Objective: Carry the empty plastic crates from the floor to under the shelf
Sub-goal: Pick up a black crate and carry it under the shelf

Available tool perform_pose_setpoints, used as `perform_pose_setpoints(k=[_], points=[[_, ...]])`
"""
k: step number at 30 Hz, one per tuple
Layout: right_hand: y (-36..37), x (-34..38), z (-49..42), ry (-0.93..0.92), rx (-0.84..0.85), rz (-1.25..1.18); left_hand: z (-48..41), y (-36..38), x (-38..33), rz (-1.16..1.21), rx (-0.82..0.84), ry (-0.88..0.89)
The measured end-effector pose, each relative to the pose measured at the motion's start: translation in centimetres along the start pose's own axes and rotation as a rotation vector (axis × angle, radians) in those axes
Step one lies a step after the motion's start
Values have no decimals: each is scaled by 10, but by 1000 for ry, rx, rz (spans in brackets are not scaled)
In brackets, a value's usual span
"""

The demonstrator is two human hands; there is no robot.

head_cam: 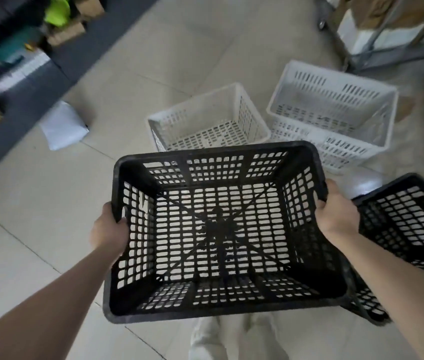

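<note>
An empty black plastic crate (218, 311) hangs above the tiled floor in the middle of the head view. My left hand (108, 231) grips its left rim and my right hand (335, 213) grips its right rim. A second black crate (408, 219) sits on the floor at the right, partly behind my right arm. Two white crates stand beyond: a smaller one (205, 123) in the centre and a larger one (333, 113) to its right. The dark shelf (23, 100) runs along the left wall.
The shelf holds cardboard boxes and a bright green item (57, 9). A white parcel bag (62, 126) lies on the floor by the shelf's base. A metal wheeled rack (377, 29) with boxes stands at the upper right. My light trousers (234, 339) show below the crate.
</note>
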State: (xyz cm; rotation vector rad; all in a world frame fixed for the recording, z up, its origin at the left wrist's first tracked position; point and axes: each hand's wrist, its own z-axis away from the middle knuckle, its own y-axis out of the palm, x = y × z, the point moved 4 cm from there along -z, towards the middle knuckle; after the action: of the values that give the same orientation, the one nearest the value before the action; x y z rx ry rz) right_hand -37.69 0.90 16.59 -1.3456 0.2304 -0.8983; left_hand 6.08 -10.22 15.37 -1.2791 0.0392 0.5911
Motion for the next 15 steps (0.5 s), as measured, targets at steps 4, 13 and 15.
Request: perform_pose_setpoints(k=[4, 13, 15], points=[[-115, 42, 25, -15, -89, -16, 3, -102, -60, 5, 18, 108], [-335, 83, 90, 138, -388, -56, 29, -291, -220, 79, -42, 447], [-376, 80, 107, 158, -438, -82, 46, -325, -259, 120, -82, 531]])
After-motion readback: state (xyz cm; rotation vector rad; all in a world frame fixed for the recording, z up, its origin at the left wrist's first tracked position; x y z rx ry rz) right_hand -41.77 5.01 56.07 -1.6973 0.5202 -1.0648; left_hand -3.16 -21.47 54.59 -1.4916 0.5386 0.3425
